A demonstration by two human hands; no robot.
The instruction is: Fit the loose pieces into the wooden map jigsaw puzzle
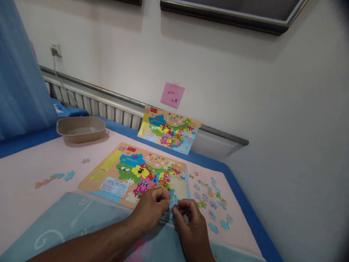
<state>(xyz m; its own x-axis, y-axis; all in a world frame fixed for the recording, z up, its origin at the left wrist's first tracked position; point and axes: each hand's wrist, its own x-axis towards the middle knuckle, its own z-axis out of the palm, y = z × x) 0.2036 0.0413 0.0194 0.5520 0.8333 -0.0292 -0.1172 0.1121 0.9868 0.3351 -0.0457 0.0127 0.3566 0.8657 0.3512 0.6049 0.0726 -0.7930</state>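
A partly filled jigsaw puzzle (pixel 111 163) with a colourful map lies in its board, bare patches showing at the right and along the lower part. Over its lower right edge, my left hand (pixel 151 207) is closed, thumb and fingers pinched. Close beside it my right hand (pixel 191 222) is closed too, thumb and index finger together. A light blue jigsaw piece (pixel 173 201) shows between the two sets of fingertips; the fingers partly hide it. Several loose jigsaw pieces (pixel 213 228) are scattered to the right of the board.
A few more loose pieces (pixel 69 175) lie left of the board. A beige plastic basin (pixel 81 136) stands at the back left. A reference map picture (pixel 156 136) leans against the wall below a pink note (pixel 172 94). A metal rail (pixel 223 135) runs along the wall.
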